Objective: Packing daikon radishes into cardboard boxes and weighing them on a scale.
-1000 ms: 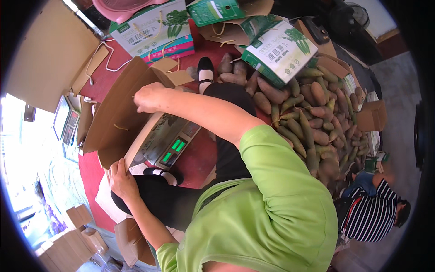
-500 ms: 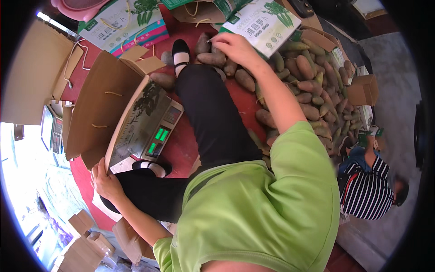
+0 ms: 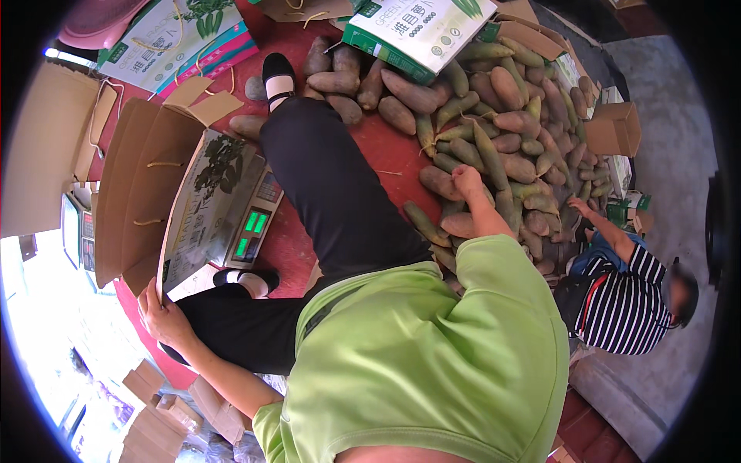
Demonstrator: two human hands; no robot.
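Note:
My left hand (image 3: pixel 164 318) grips the near rim of an open cardboard box (image 3: pixel 139 174), which stands tilted up at a digital scale (image 3: pixel 245 248) with a lit green display. My right hand (image 3: pixel 468 184) is over the near-left side of a large heap of radishes (image 3: pixel 540 131), green and soil-brown. Its fingers are curled together beside a brown radish (image 3: pixel 440 183); whether they pinch anything is too small to tell. Several loose radishes (image 3: pixel 334 82) lie on the red floor covering beyond my leg.
A white-and-green carton (image 3: pixel 417 31) lies at the heap's far edge, with more printed cartons (image 3: pixel 174 42) at far left. A second scale (image 3: pixel 83 239) stands on the left. At right, a co-worker in a striped shirt (image 3: pixel 625 305) reaches into the heap. Cut cardboard (image 3: pixel 150 417) lies at near left.
My right hand has moved from the loose radishes by my foot, back and right to the heap. The left hand stays on the box rim. The co-worker's arm now stretches to the heap.

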